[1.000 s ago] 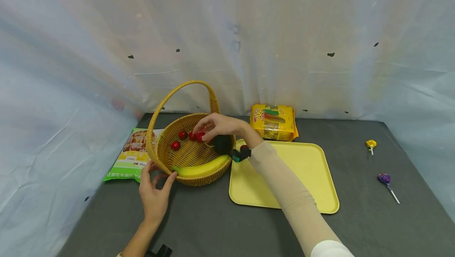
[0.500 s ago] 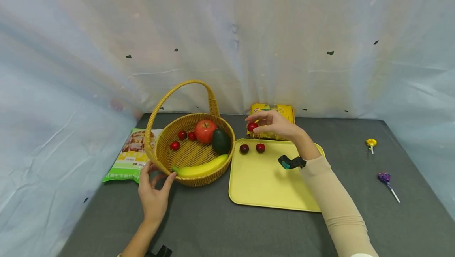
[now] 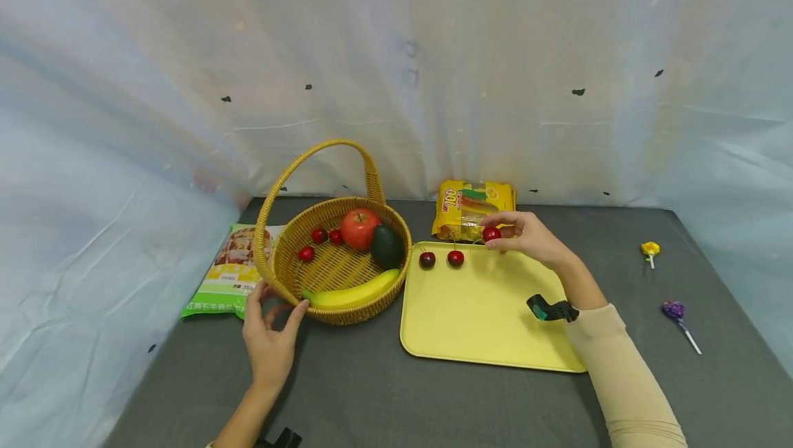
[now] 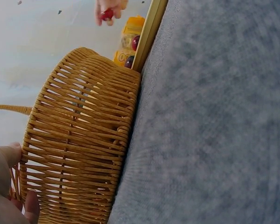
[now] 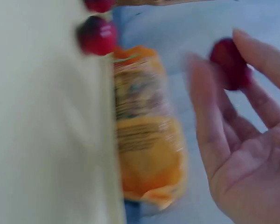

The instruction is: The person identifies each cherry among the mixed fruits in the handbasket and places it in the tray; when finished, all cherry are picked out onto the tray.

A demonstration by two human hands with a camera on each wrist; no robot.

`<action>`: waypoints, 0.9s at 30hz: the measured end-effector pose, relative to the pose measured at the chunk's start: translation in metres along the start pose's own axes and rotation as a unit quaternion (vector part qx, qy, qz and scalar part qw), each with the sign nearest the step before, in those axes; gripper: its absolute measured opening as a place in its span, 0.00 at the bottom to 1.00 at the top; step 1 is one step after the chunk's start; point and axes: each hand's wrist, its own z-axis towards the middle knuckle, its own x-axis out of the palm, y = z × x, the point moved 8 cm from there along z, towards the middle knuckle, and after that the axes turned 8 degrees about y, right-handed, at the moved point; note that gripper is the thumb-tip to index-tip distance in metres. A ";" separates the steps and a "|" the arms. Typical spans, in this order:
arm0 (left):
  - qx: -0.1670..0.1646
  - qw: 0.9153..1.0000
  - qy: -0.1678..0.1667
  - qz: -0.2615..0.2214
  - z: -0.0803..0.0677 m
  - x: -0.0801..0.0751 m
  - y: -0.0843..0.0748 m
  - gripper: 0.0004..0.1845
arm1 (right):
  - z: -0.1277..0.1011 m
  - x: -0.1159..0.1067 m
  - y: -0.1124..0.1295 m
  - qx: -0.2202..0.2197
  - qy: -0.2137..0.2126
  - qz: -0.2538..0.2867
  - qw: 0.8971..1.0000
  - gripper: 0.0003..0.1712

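My right hand [image 3: 523,235] pinches a red cherry [image 3: 491,233] just above the far edge of the yellow tray [image 3: 489,317]; the blurred right wrist view shows the cherry [image 5: 229,63] at my fingertips. Two cherries [image 3: 427,259] [image 3: 456,258] lie on the tray's far left corner. My left hand [image 3: 269,338] grips the near left rim of the wicker basket [image 3: 291,290], which holds a red apple [image 3: 358,228], an avocado [image 3: 387,246], a banana [image 3: 353,291] and three cherries [image 3: 306,253]. The left wrist view shows the basket wall [image 4: 79,144] beside my fingers.
A yellow snack bag [image 3: 473,207] lies behind the tray, and a green snack bag [image 3: 226,272] sits left of the basket. Two lollipops [image 3: 648,250] [image 3: 675,314] lie on the grey table at the right. White sheeting walls the back and sides.
My right hand lifted a cherry out of the basket and carried it rightward to the tray's far edge. The left hand and basket have stayed put.
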 end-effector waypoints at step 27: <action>-0.004 1.000 0.001 0.003 -0.001 0.000 -0.001 0.38 | -0.009 0.026 -0.029 0.008 -0.003 -0.146 0.989 0.14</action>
